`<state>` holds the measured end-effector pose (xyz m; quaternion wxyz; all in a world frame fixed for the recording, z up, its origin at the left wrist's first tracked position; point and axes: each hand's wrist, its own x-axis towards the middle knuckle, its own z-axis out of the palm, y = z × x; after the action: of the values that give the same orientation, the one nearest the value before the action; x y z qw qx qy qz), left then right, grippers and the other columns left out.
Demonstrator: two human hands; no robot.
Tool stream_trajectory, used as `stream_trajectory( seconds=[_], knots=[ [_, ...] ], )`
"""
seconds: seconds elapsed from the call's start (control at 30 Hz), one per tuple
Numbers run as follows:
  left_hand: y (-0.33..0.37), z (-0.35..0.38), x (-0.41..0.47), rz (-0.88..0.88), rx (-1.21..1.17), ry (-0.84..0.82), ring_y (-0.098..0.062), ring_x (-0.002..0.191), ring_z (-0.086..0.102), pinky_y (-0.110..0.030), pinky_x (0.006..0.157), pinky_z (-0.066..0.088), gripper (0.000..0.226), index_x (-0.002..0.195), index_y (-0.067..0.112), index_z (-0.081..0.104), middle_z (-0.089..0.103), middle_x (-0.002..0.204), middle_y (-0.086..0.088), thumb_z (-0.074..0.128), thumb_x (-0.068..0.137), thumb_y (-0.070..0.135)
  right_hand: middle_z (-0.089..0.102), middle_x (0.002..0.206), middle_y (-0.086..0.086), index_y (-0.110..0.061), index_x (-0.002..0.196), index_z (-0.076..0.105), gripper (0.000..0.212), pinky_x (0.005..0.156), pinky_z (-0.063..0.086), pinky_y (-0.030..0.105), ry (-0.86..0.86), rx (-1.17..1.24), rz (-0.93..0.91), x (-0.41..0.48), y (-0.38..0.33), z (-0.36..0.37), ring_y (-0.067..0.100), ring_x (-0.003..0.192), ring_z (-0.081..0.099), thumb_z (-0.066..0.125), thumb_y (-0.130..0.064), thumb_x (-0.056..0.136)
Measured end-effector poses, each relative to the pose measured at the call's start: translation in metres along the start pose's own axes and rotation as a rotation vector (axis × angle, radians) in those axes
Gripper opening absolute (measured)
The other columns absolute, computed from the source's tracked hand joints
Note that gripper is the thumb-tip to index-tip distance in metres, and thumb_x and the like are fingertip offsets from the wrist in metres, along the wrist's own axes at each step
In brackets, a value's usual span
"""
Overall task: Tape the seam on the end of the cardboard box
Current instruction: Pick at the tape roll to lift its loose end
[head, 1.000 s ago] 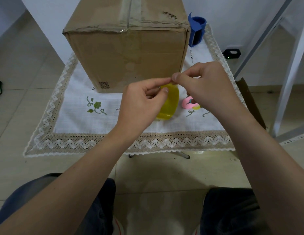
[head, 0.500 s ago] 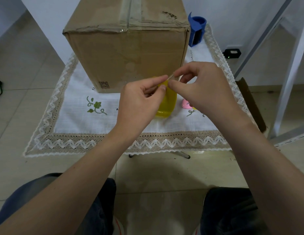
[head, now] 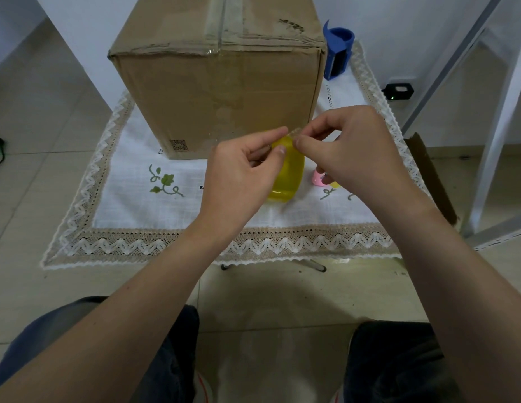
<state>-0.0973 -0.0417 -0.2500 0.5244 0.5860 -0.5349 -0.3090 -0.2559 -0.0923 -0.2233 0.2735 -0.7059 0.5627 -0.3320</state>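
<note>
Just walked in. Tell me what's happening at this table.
A person seated at a small cloth-covered table is working at a yellowish roll of tape. The left hand holds the roll while the right hand pinches its loose end at the top, apparently peeling it free. The cardboard box stands just behind, with no fresh strip on it yet. A blue tape dispenser sits untouched behind the box.

I seem to be sitting at home: beige floor tiles (head: 35, 146) under my knees, plain white walls (head: 398, 21), and a low bench spread with a lace-edged embroidered cloth (head: 154, 216), white shelf legs (head: 492, 158) beside it
</note>
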Motion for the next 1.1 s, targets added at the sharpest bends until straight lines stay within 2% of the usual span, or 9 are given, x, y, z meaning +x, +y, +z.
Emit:
stream_trajectory(
  seconds=[0.1, 0.2, 0.3, 0.37, 0.43, 0.57, 0.7, 0.87, 1.1],
  knots=[
    [0.0, 0.0, 0.001, 0.003, 0.011, 0.008, 0.007, 0.101, 0.073, -0.012, 0.085, 0.056, 0.028, 0.121, 0.02, 0.077, 0.079, 0.106, 0.01, 0.072, 0.095, 0.012, 0.072, 0.067, -0.015, -0.031, 0.081, 0.078, 0.014, 0.045, 0.053, 0.024, -0.03, -0.01, -0.018, 0.001, 0.002, -0.007, 0.016, 0.047, 0.07, 0.07, -0.022, 0.088],
    [0.0, 0.0, 0.001, -0.008, 0.001, 0.014, 0.007, 0.098, 0.073, -0.008, 0.08, 0.053, 0.027, 0.119, 0.02, 0.078, 0.078, 0.099, 0.013, 0.071, 0.095, 0.01, 0.067, 0.059, -0.026, -0.031, 0.09, 0.082, 0.021, 0.041, 0.042, 0.011, -0.046, -0.015, -0.018, 0.001, 0.003, -0.011, 0.009, 0.054, 0.07, 0.066, -0.017, 0.09],
    [0.0, 0.0, 0.001, -0.023, -0.007, 0.016, 0.009, 0.083, 0.073, -0.008, 0.072, 0.05, 0.025, 0.115, 0.023, 0.08, 0.078, 0.09, 0.016, 0.07, 0.095, 0.011, 0.07, 0.073, -0.014, -0.031, 0.092, 0.082, 0.021, 0.045, 0.056, 0.024, -0.02, 0.029, -0.051, -0.001, 0.0, -0.009, 0.018, 0.058, 0.071, 0.066, -0.018, 0.091],
    [0.0, 0.0, 0.001, -0.045, -0.019, 0.021, 0.009, 0.07, 0.068, -0.012, 0.068, 0.049, 0.023, 0.111, 0.025, 0.081, 0.076, 0.076, 0.019, 0.07, 0.095, 0.013, 0.072, 0.082, -0.008, -0.028, 0.092, 0.082, 0.008, 0.047, 0.061, 0.034, -0.029, 0.097, -0.065, -0.002, 0.0, -0.009, 0.02, 0.058, 0.07, 0.075, -0.025, 0.089],
    [0.001, -0.001, 0.002, -0.078, -0.034, 0.031, 0.007, 0.069, 0.068, -0.023, 0.069, 0.054, 0.021, 0.107, 0.027, 0.082, 0.075, 0.069, 0.017, 0.07, 0.095, 0.016, 0.073, 0.083, -0.006, -0.025, 0.091, 0.081, 0.005, 0.049, 0.059, 0.029, -0.036, 0.081, -0.11, -0.002, 0.001, -0.008, 0.014, 0.057, 0.069, 0.081, -0.028, 0.087],
    [0.0, 0.0, 0.002, -0.121, -0.071, 0.037, -0.005, 0.08, 0.075, -0.049, 0.08, 0.064, 0.017, 0.1, 0.028, 0.082, 0.079, 0.075, 0.012, 0.069, 0.095, 0.018, 0.069, 0.076, -0.014, -0.024, 0.084, 0.077, 0.008, 0.049, 0.048, 0.016, -0.036, 0.012, -0.182, -0.002, -0.001, -0.006, 0.01, 0.054, 0.067, 0.075, -0.017, 0.088],
    [0.0, 0.001, 0.004, -0.132, -0.099, 0.043, -0.005, 0.079, 0.075, -0.044, 0.079, 0.062, 0.011, 0.095, 0.024, 0.082, 0.08, 0.077, 0.01, 0.072, 0.095, 0.02, 0.067, 0.066, -0.023, -0.025, 0.087, 0.078, 0.008, 0.048, 0.047, 0.013, -0.062, -0.003, -0.185, -0.002, -0.002, -0.007, 0.009, 0.051, 0.067, 0.075, -0.021, 0.092],
    [-0.003, 0.001, 0.007, -0.148, -0.115, 0.058, -0.01, 0.082, 0.076, -0.045, 0.083, 0.061, 0.012, 0.087, 0.03, 0.081, 0.081, 0.082, 0.007, 0.073, 0.094, 0.024, 0.068, 0.076, -0.017, -0.023, 0.094, 0.081, 0.009, 0.046, 0.048, 0.012, -0.094, 0.0, -0.208, -0.002, -0.001, -0.011, 0.004, 0.054, 0.067, 0.076, -0.015, 0.092],
    [-0.002, 0.001, 0.007, -0.125, -0.12, 0.036, -0.005, 0.075, 0.071, -0.041, 0.077, 0.058, 0.014, 0.087, 0.027, 0.079, 0.078, 0.077, 0.011, 0.07, 0.097, 0.022, 0.064, 0.087, -0.023, -0.028, 0.099, 0.08, 0.02, 0.058, 0.052, 0.012, -0.045, -0.033, -0.327, 0.005, 0.011, -0.006, 0.008, 0.064, 0.063, 0.071, -0.011, 0.095]
  ],
)
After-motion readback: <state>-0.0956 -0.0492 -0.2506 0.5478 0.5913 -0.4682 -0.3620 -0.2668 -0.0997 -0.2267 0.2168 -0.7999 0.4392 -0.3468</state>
